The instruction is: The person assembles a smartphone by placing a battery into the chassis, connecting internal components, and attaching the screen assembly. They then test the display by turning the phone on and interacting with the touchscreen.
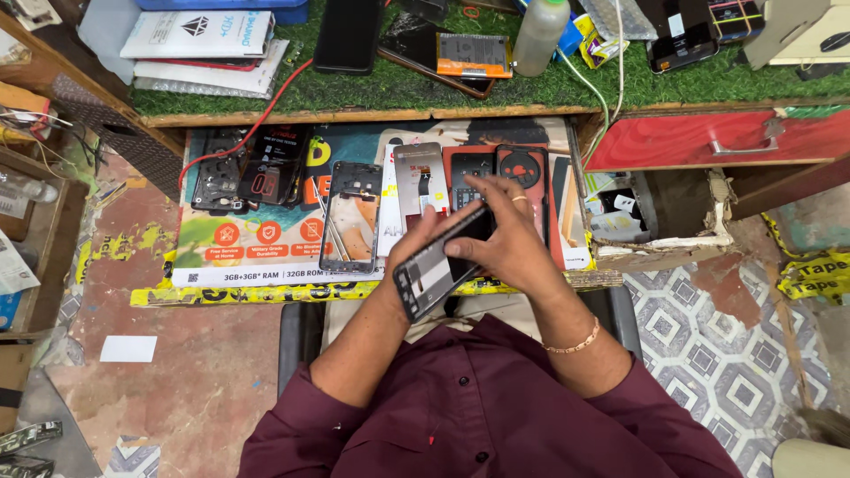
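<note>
I hold a dark phone body point(434, 270) tilted over my lap, in front of a pulled-out tray. My left hand point(410, 243) grips it from underneath along its left side. My right hand point(507, 239) lies across the top end, fingers spread over it, a ring on one finger and a chain bracelet at the wrist. On the tray point(266, 279) lie a bare phone frame point(351, 217), a silver back panel point(418, 181), a red-edged phone back point(524, 173) and black phone parts point(243, 168).
A green turf shelf point(372, 88) above the tray holds white boxes point(199, 44), a black phone point(348, 35), an orange-labelled battery point(474, 55) and a white bottle point(540, 35). A red drawer point(708, 142) stands at right over an open cardboard-lined compartment point(655, 217). A red cable point(266, 111) runs down.
</note>
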